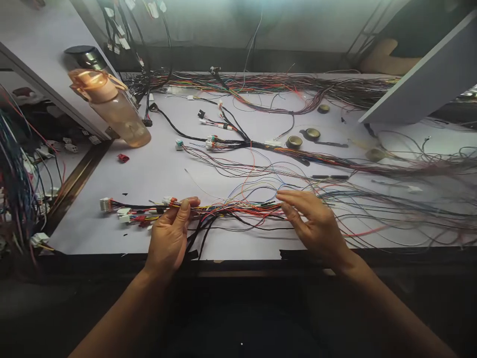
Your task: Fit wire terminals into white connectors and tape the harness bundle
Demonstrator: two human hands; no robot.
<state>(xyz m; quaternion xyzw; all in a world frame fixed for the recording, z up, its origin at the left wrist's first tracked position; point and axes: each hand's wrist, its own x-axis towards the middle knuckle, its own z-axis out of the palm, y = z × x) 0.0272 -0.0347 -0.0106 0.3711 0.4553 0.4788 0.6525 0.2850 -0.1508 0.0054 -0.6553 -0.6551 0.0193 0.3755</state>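
My left hand [170, 233] is closed around a wire bundle [238, 208] near the front of the table, thumb on top. A white and orange connector [169, 201] sticks out just by its fingertips. Left of that hand lie more wire ends, with a white connector [106, 205] on a black-sleeved branch and a red connector [141, 221]. My right hand [313, 221] is at the bundle's right part, fingers stretched out and thumb apart, holding nothing that I can see. Loose wires [372, 204] fan out to the right behind it. Whether its fingertips touch the wires I cannot tell.
Behind lies a taped wire harness [276, 147] with several connectors. Tape rolls [294, 142] sit beside it. A tilted-looking bottle [115, 109] stands at left, near a small red connector [122, 158]. A white panel [425, 74] juts in at right; a person's arm [387, 59] shows beyond.
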